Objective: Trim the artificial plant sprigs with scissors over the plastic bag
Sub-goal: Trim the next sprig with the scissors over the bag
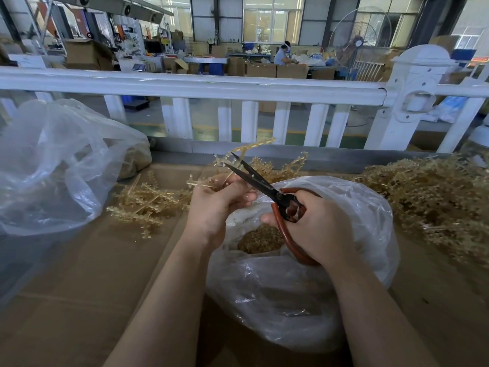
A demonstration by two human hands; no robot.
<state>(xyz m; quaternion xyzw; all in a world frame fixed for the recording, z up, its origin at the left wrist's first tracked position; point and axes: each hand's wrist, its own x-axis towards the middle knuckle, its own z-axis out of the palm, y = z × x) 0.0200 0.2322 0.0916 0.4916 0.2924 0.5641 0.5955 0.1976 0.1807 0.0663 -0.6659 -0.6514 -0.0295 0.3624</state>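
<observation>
Cardboard-covered table [79, 274] by white railing [185, 86]; left hand [214, 205] grips sprig [225, 165], right hand [315, 229] grips scissors [254, 178]

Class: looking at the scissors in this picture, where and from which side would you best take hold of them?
Take the scissors by the red loop handles, from the near right, as the right hand does. The open blades point away and left toward the sprig in the left hand, so a grip from behind stays clear of the edges.

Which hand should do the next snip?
The right hand: it holds the scissors, blades open at the sprig that the left hand grips, above the plastic bag.
</observation>
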